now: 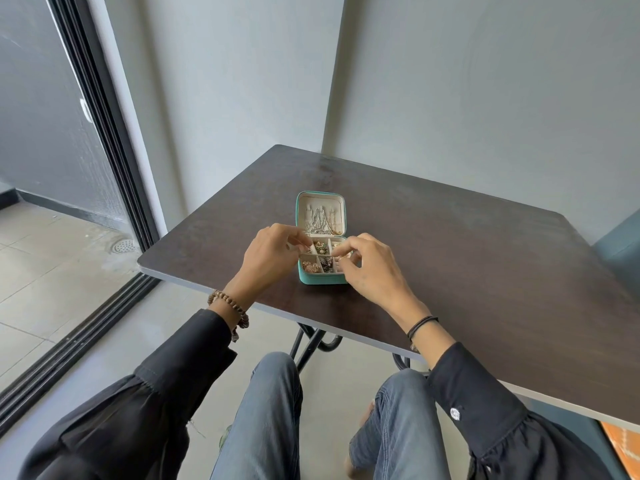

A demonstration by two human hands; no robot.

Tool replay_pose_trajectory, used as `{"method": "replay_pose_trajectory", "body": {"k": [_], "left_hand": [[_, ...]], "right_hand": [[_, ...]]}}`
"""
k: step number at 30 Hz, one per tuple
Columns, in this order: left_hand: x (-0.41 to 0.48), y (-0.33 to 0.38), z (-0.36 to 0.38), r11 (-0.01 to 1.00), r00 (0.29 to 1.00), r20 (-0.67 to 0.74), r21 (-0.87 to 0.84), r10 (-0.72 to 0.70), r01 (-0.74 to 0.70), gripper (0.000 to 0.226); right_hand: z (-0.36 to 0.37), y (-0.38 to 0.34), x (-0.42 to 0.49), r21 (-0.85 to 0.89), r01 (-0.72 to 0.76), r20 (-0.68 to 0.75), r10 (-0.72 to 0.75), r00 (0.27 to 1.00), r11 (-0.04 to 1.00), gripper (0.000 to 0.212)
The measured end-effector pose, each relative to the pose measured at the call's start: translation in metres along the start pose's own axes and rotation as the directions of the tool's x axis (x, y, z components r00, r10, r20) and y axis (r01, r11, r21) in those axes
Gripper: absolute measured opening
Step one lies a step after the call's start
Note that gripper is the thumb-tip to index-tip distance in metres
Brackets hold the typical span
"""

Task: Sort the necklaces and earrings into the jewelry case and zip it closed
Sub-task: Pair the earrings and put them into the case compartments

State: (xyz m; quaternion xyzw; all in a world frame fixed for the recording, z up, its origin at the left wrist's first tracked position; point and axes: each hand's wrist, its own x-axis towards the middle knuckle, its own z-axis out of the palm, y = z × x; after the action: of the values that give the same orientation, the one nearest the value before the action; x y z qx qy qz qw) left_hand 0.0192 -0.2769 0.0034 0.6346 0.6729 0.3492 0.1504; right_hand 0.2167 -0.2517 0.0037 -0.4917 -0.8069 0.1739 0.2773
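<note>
Knees in jeans [266, 410] sit nearest, under the table [485, 289] edge. Between the hands stands the open jewelry case [322, 277]: chains [320, 220] hang in its raised lid, earrings [317, 266] fill the divided tray. The left hand [268, 258] pinches a small piece over the far-left compartment; the right hand [372, 271] pinches something at the right compartments. Bare tabletop spreads right of the right hand.
</note>
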Motion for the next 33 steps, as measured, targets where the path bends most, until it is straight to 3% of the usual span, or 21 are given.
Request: {"method": "replay_pose_trajectory", "body": {"k": [6,10,14,19,24,30,33], "left_hand": [[0.004,-0.009,0.002,0.983,0.986,-0.089,-0.13,-0.141,0.129,0.024],[0.014,-0.015,0.009,0.918,0.963,-0.01,-0.306,-0.268,0.253,0.031],[0.028,-0.018,0.016,0.818,0.93,0.09,-0.451,-0.357,0.358,0.043],[0.039,-0.012,0.021,0.749,0.928,0.19,-0.549,-0.322,0.372,0.015],[0.048,-0.004,0.027,0.734,0.933,0.222,-0.576,-0.282,0.359,0.02],[0.064,0.014,0.026,0.737,0.915,0.359,-0.565,-0.184,0.37,0.047],[0.067,0.02,0.024,0.764,0.906,0.402,-0.539,-0.136,0.354,0.044]], "right_hand": [[-0.002,0.013,0.008,0.133,-0.111,-0.09,0.124,0.988,0.985,0.012],[0.001,0.026,0.016,0.267,-0.221,-0.075,0.249,0.966,0.938,0.014],[0.006,0.031,0.022,0.381,-0.321,0.05,0.327,0.944,0.867,0.029],[0.006,0.03,0.034,0.488,-0.391,0.149,0.367,0.918,0.78,0.045],[-0.002,0.028,0.041,0.664,-0.415,0.205,0.382,0.901,0.622,0.031],[-0.016,0.039,0.042,0.74,-0.408,0.21,0.392,0.896,0.535,0.041],[-0.022,0.044,0.042,0.757,-0.412,0.229,0.384,0.894,0.507,0.046]]}}
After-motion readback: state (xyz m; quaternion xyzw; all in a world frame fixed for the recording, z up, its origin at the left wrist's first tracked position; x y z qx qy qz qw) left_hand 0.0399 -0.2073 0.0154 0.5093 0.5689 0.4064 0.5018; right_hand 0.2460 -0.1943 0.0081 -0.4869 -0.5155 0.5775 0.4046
